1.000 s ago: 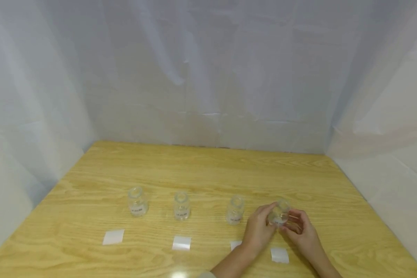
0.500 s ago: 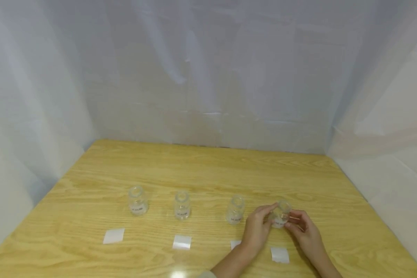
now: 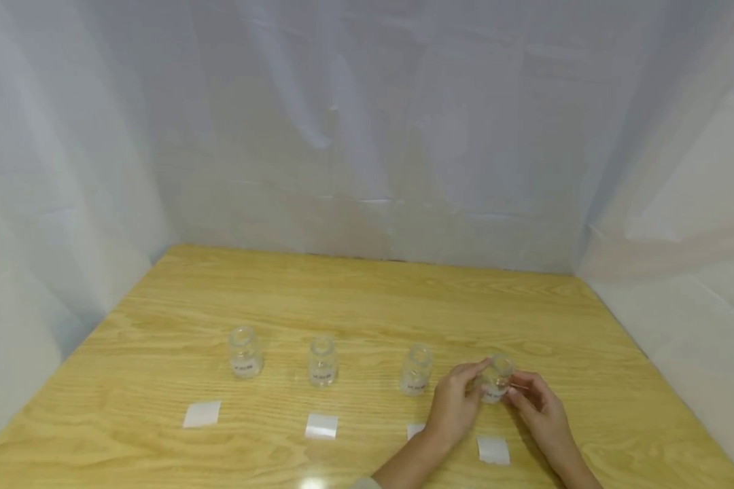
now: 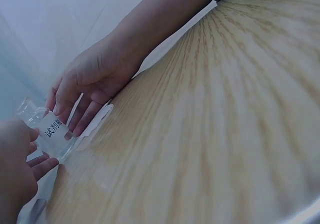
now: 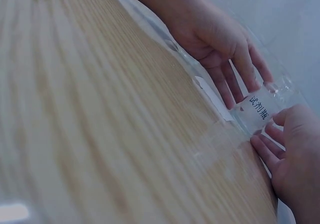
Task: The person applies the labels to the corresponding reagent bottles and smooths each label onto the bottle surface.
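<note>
In the head view, a small clear glass reagent bottle [image 3: 499, 369] stands upright at the right end of a row of similar bottles. A white label [image 4: 53, 127] with dark characters wraps its lower body. My left hand [image 3: 455, 402] holds the bottle from the left, fingers up by its shoulder and thumb lower down. From the right, my right hand [image 3: 544, 415] grips it, with the thumb [image 5: 282, 117] at the label's edge and other fingers near the base. Parts of the fingers behind the glass are hidden.
Three similar labelled glass bottles stand to the left: one far left [image 3: 245, 354], one in the middle [image 3: 322, 363], one beside my left hand [image 3: 416, 372]. Several white paper squares lie in front, including one [image 3: 493, 450] near my wrists. White sheeting [image 3: 373, 136] encloses the wooden table [image 3: 367, 299].
My right thumb has shifted from the bottle's base up to its right side at the label. The bottle sits slightly lower in view, its label more visible. My left hand has barely moved.
</note>
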### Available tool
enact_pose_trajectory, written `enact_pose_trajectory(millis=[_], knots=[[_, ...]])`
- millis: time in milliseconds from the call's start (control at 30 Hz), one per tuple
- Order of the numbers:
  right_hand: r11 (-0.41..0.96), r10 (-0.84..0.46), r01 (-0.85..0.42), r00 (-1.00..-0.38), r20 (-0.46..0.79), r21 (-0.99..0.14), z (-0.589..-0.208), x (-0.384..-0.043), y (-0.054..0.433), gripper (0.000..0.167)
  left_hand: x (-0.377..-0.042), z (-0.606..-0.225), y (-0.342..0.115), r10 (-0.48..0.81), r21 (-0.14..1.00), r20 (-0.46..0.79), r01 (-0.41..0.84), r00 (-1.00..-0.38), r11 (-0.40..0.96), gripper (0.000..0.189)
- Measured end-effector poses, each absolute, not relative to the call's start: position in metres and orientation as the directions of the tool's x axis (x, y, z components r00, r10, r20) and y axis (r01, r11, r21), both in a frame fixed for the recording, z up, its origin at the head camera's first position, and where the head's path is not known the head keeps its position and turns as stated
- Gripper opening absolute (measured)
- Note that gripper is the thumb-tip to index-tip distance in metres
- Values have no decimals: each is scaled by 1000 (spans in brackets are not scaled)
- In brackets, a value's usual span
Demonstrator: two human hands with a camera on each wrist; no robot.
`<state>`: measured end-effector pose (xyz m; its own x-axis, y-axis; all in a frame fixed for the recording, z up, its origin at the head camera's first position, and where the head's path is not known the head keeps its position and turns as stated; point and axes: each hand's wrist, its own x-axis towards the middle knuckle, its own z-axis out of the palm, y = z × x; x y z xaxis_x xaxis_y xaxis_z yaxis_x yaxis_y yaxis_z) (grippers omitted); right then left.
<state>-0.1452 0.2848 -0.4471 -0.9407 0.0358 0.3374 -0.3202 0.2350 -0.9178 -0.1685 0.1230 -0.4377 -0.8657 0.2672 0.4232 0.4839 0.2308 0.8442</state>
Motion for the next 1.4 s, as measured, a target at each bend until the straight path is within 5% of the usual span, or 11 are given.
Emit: enact_pose_trajectory(millis=[267, 533, 833, 1400], knots=[[270, 39, -287, -950, 309, -919, -444, -143, 283, 29, -166, -436, 124, 274, 856, 362, 434, -891, 282, 48], [371, 83, -211, -962, 259, -904, -444, -143, 282, 38, -167, -442, 132, 224, 635, 559, 586, -798, 504, 54], [404, 48, -296, -938, 343, -866, -445, -143, 283, 30, -166, -438, 128, 256, 816, 437, 500, -862, 291, 46], [317, 24, -311, -942, 335, -896, -445, -143, 287, 25, -165, -433, 127, 261, 851, 370, 437, -892, 290, 45]])
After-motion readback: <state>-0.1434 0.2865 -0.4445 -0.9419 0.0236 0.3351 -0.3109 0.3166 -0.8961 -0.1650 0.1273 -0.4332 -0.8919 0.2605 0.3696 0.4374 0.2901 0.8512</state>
